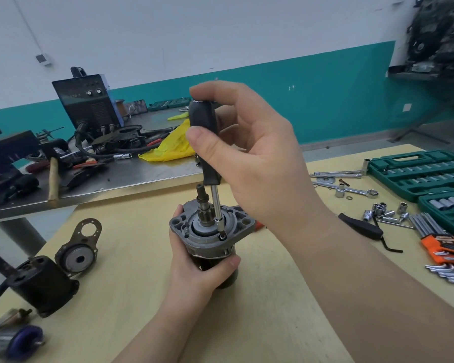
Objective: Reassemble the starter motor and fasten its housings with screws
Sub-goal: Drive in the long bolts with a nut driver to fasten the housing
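I hold the starter motor upright on the wooden table, its grey cast-aluminium front housing facing up and the dark cylindrical body below it. The pinion gear and shaft stick straight up from the centre of the housing. A black-headed screw sits in the housing rim near me, and the tip of my black-handled screwdriver stands almost vertical on it.
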`<act>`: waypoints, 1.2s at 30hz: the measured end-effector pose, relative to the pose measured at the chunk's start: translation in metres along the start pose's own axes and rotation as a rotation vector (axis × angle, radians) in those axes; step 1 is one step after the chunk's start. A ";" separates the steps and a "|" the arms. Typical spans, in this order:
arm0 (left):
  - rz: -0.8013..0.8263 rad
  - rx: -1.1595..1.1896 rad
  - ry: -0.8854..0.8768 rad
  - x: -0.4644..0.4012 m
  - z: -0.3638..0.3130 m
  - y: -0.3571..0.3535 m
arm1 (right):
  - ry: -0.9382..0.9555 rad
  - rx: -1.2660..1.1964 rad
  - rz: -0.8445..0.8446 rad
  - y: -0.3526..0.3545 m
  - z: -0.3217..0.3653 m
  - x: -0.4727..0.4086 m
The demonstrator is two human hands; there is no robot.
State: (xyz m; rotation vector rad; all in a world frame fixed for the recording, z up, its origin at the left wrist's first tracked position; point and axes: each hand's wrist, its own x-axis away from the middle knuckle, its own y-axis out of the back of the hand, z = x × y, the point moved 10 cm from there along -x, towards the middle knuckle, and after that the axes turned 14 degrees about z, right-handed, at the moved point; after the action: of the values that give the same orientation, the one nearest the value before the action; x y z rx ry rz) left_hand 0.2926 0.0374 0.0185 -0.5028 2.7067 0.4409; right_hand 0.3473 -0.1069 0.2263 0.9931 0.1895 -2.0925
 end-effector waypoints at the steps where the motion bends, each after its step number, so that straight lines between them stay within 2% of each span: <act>1: 0.001 -0.002 0.000 0.000 0.000 0.000 | -0.002 -0.021 0.004 0.000 -0.001 0.000; 5: 0.003 -0.008 -0.003 0.000 -0.001 0.000 | -0.022 -0.135 0.028 0.000 -0.004 0.002; 11: 0.010 0.003 -0.006 0.000 -0.004 -0.001 | 0.029 0.024 -0.024 -0.001 0.002 0.001; 17: 0.013 0.014 -0.017 0.001 -0.006 -0.003 | -0.012 -0.105 -0.001 -0.003 -0.007 0.000; 24: 0.020 0.047 -0.018 0.000 -0.004 -0.006 | 0.016 0.044 -0.055 0.003 0.001 0.002; 30: 0.021 0.048 -0.026 0.000 -0.005 -0.004 | -0.016 -0.113 -0.018 0.001 -0.005 0.002; 36: 0.027 0.049 -0.028 0.000 -0.005 -0.004 | 0.017 0.032 -0.037 0.001 0.003 0.003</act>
State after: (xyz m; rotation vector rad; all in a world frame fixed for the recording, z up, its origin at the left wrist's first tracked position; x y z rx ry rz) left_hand 0.2929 0.0319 0.0220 -0.4436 2.6937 0.3846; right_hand 0.3456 -0.1109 0.2263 1.0334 0.1849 -2.1268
